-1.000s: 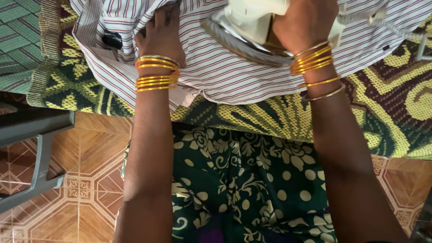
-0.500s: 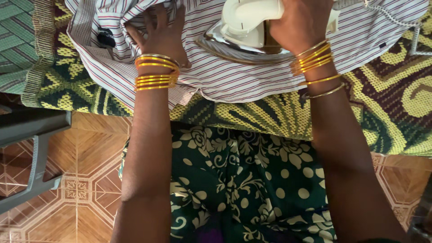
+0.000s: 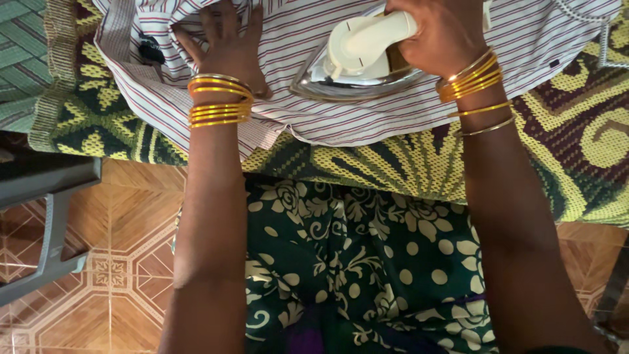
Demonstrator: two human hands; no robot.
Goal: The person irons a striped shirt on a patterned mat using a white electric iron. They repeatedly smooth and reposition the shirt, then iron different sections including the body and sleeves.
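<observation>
Floor: orange and brown patterned tiles (image 3: pixel 111 262) are lying nearest the camera, with a grey plastic chair frame (image 3: pixel 46 216) standing at the left edge.
Clothing: a dark green skirt with cream flowers and dots (image 3: pixel 367 262) is filling the lower middle, between the two forearms.
Desk cover: a green and yellow woven cloth (image 3: pixel 406 164) is hanging over the near edge of the desk and spreading out under the shirt.
Shirt: a white shirt with thin red and dark stripes (image 3: pixel 367 124) is lying flat on the cloth, reaching from the left side to the far right.
Left hand: the left hand (image 3: pixel 226 46), with gold bangles (image 3: pixel 219 101) at the wrist, is pressing flat on the shirt, its fingers spread and holding nothing.
Iron: a cream iron with a shiny metal soleplate (image 3: pixel 360 65) is sitting sole-down on the shirt, just right of the left hand and apart from it.
Iron axis: its long axis is running left to right, slightly tilted, and the pointed tip is facing left and a little toward the person.
Right hand: the right hand (image 3: pixel 439 33) is reaching farthest, its grip wrapping closed around the iron's handle.
</observation>
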